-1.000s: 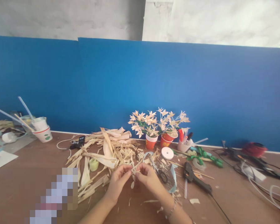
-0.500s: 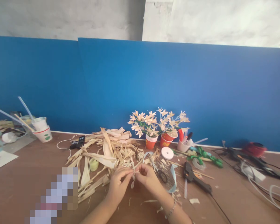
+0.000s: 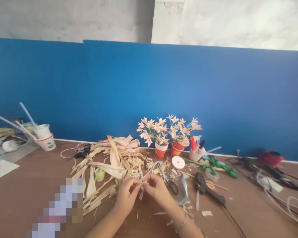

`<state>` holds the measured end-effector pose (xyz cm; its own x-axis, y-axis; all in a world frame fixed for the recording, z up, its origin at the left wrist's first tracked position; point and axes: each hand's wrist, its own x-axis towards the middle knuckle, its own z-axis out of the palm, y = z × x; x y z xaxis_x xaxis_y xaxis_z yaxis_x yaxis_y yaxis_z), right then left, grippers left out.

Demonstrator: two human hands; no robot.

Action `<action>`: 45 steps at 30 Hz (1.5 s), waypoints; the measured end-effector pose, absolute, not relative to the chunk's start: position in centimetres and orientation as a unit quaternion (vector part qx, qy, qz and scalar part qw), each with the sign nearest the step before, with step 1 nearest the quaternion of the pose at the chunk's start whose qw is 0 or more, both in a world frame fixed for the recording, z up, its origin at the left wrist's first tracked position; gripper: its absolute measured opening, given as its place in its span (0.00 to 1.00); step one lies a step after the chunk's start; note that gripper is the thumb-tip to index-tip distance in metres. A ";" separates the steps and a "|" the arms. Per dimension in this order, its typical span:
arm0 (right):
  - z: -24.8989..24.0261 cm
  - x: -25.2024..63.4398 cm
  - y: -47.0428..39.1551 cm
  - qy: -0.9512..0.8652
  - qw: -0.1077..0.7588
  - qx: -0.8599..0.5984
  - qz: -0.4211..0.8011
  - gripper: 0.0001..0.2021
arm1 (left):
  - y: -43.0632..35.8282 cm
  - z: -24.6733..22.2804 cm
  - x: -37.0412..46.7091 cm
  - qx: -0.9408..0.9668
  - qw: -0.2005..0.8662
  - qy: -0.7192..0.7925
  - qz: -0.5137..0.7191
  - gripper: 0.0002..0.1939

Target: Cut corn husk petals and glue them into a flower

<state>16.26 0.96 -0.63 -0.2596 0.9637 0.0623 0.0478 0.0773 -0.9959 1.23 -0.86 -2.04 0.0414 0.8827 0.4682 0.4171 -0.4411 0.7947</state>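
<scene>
Tabletop (image 3: pixel 17 205) runs brown and wide to a pale far edge at the foot of the blue panel (image 3: pixel 149 86), and on the near side, around the middle, the two hands are at work. Left hand (image 3: pixel 126 195) and right hand (image 3: pixel 159 191) nearly meet, fingers of each pinched together on a slim pale piece (image 3: pixel 141 196), its rounded end hanging just below them. Brown surface shows between the white sheet (image 3: pixel 2 170) at left and the husk heap (image 3: pixel 114 163), which crowds up beside the left hand. Off to the right, past the scissors (image 3: pixel 173 187) and the curl of blue ribbon (image 3: pixel 184 193), lies the black glue gun (image 3: pixel 210 191), its cord running to the near edge. Now the containers: far left, a white cup (image 3: pixel 46 144) with a red rim stands with a smaller cup and sticks in it. Far centre, two red cups, left one (image 3: pixel 160 152) and right one (image 3: pixel 176 151), carry pale flowers (image 3: pixel 160 127); just right, a whitish cup (image 3: pixel 195 155) holds red- and dark-handled tools. The white spool (image 3: pixel 178 163) lies flat in front.
</scene>
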 end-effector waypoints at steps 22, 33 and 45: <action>-0.1 16.2 1.1 -0.525 0.451 -0.458 0.558 0.08 | -0.6 -3.0 1.1 0.648 0.204 0.520 0.518 0.07; 0.4 16.0 0.6 -0.525 0.446 -0.378 0.619 0.14 | -0.8 -2.3 1.0 0.676 0.193 0.487 0.519 0.06; 0.4 16.3 1.0 -0.518 0.435 -0.421 0.604 0.12 | -0.2 -2.4 1.1 0.665 0.247 0.432 0.557 0.06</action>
